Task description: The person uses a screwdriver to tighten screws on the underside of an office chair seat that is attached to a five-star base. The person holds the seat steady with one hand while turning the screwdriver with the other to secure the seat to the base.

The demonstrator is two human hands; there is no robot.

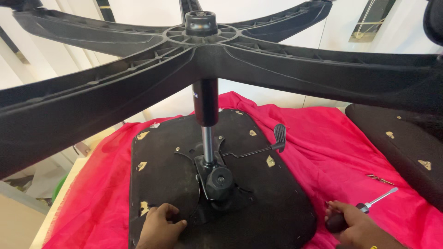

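An upside-down office chair seat [258,184] lies on a red cloth [323,143], its black underside up. From the metal mechanism [217,180] at its middle a gas cylinder [206,106] rises to the black star base [286,64], which spreads across the top of the view. A lever with a black paddle [278,136] sticks out to the right. My left hand [159,226] rests flat on the seat's near edge, just left of the mechanism. My right hand [357,226] grips a screwdriver [376,202] by its dark handle, lying on the cloth at the seat's right.
A second black cushion [406,147] with metal brackets lies at the right on the cloth. A few loose screws [380,178] sit between it and the seat. White blinds [138,14] and wall fill the background. The table's light edge [50,212] shows at the left.
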